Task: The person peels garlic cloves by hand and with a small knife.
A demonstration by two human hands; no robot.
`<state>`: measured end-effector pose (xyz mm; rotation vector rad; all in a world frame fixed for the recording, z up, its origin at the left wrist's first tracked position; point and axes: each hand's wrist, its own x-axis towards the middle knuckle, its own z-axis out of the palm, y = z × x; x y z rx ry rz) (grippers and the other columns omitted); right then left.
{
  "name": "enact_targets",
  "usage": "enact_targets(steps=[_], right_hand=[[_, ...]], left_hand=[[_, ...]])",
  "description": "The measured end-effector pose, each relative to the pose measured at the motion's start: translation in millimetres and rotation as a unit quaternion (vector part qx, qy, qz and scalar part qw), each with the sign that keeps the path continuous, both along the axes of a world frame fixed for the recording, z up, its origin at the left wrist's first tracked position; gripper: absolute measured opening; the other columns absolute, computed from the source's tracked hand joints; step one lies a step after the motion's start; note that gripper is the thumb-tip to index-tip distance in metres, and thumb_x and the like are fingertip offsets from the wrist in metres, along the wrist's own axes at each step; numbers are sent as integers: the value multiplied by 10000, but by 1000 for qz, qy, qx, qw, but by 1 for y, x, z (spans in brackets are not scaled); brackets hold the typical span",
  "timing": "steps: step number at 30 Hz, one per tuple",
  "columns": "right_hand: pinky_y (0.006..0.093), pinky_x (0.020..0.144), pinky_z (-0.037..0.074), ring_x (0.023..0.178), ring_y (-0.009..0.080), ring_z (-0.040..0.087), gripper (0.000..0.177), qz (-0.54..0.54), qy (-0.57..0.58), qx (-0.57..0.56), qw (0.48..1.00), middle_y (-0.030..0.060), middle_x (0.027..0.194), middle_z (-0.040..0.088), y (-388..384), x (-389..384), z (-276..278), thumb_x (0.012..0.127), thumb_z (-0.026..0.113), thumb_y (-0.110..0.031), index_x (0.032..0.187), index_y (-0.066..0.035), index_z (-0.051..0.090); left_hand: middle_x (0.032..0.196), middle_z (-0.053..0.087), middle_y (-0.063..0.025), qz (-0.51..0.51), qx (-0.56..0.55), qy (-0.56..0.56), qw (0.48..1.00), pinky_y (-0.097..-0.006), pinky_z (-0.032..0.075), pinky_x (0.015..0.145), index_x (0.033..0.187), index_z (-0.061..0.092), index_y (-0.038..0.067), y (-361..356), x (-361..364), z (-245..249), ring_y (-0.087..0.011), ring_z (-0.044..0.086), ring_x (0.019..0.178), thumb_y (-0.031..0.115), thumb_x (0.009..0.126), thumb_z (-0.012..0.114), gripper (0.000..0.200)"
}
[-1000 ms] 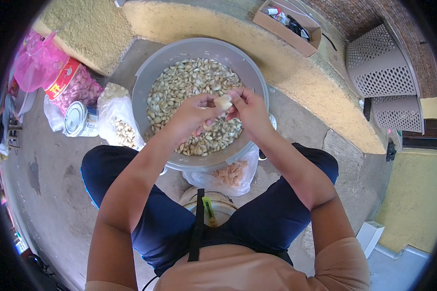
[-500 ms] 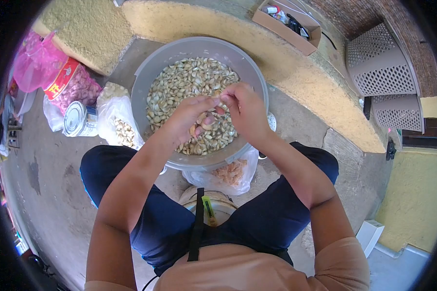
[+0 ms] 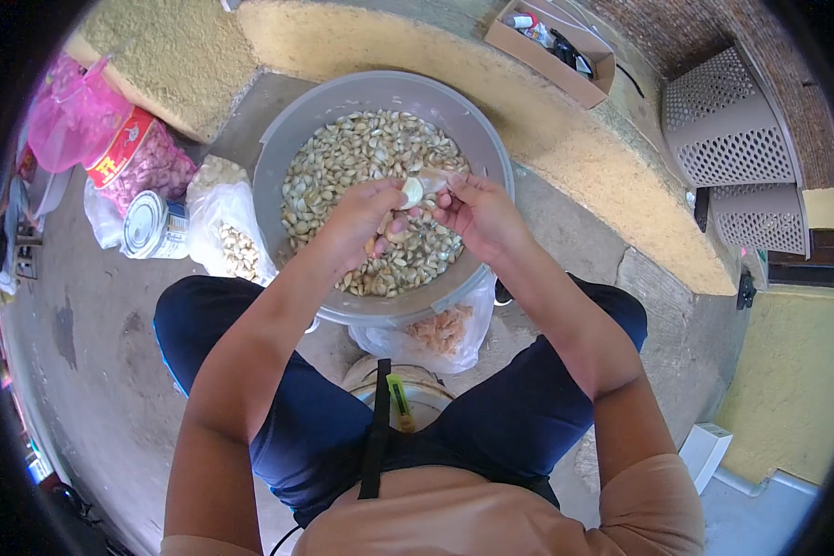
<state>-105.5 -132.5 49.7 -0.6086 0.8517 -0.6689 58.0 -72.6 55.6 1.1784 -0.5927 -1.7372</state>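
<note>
A wide grey tub [image 3: 283, 120] holds a layer of pale garlic cloves [image 3: 361, 148]. Above them, my left hand [image 3: 372, 218] pinches a whitish peeled clove [image 3: 412, 192] between thumb and finger. More cloves lie against its curled lower fingers. Close on the right, my right hand [image 3: 477, 211] is closed on a thin piece of papery skin [image 3: 432, 182] beside the clove. The two hands are a small gap apart.
A plastic bag of peelings [image 3: 440, 332] lies below the tub. On the left are a bag of cloves [image 3: 236, 243], a tin can [image 3: 155, 227] and a pink net sack [image 3: 148, 171]. A cardboard box [image 3: 551, 56] sits on the yellow ledge [image 3: 565, 171].
My right hand has turned and moved slightly right and down, away from my left fingers. The pale clove and the loose skin now show between the hands.
</note>
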Motion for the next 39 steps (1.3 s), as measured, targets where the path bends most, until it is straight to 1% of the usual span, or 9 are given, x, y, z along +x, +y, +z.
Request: enact_targets(steps=[8, 11, 14, 17, 21, 26, 32, 35, 39], right_hand=[[252, 603, 466, 686, 126, 537, 214, 49, 118, -159, 979, 52, 801, 562, 4, 2, 24, 852, 501, -155, 1001, -2, 495], [234, 547, 448, 656, 104, 550, 245, 119, 238, -406, 874, 58, 812, 576, 13, 1, 22, 805, 577, -177, 988, -18, 544], [225, 517, 431, 580, 89, 530, 229, 152, 255, -380, 876, 55, 769, 584, 11, -1, 19, 774, 608, -142, 956, -8, 571], [197, 515, 419, 555, 72, 501, 165, 131, 179, -259, 940, 35, 766, 584, 8, -3, 13, 795, 582, -112, 928, -14, 584], [223, 488, 418, 536, 68, 505, 160, 116, 245, -313, 910, 44, 688, 587, 12, -3, 13, 781, 591, -125, 888, -5, 582], [233, 515, 426, 554, 82, 515, 120, 176, 274, -326, 888, 47, 666, 588, 9, -6, 15, 780, 571, -109, 855, -16, 589], [280, 574, 430, 626, 129, 540, 149, 400, 275, -421, 766, 40, 682, 585, 13, -23, 7, 738, 589, -141, 844, -37, 594], [307, 639, 458, 717, 203, 599, 192, 560, 287, -407, 662, 85, 755, 626, 26, -24, -12, 645, 599, -134, 826, -83, 635], [357, 695, 449, 795, 270, 583, 298, 682, 312, -408, 521, 119, 834, 618, 50, -41, -101, 627, 558, -75, 918, -78, 624]], left_hand=[[627, 506, -7, -81, -7, -117, 990, -150, 291, 284, 908, 547, 0, 2, 3, -2, -29, 406, 442, 178, 800, 529, 209], [559, 476, 12, -85, -26, -149, 985, -154, 276, 285, 838, 559, 16, 4, 0, 4, -24, 390, 407, 232, 811, 551, 217], [526, 458, 17, -122, -45, -181, 975, -159, 262, 285, 794, 556, 21, 7, 2, 2, -22, 387, 390, 246, 820, 547, 226], [508, 442, 19, -135, -38, -159, 977, -161, 254, 288, 786, 555, 18, 9, 1, 5, -25, 373, 376, 246, 828, 538, 231], [508, 427, 18, -129, -35, -81, 988, -161, 249, 288, 797, 551, 13, 11, 6, 2, -30, 362, 386, 248, 835, 528, 239], [660, 465, 7, -58, -7, -27, 998, -147, 264, 297, 924, 532, 20, 10, 4, -1, -24, 387, 457, 251, 839, 517, 246], [703, 454, 12, 26, 19, 71, 997, -134, 288, 305, 1050, 507, 64, 8, 15, 2, -17, 400, 488, 269, 841, 506, 293], [688, 450, 14, 22, 16, 92, 995, -136, 294, 306, 1054, 513, 69, 7, 20, 0, -16, 405, 497, 278, 838, 511, 300], [684, 450, 18, -4, 22, 69, 997, -139, 291, 310, 1067, 510, 61, 7, 19, 1, -21, 406, 498, 265, 834, 512, 310]])
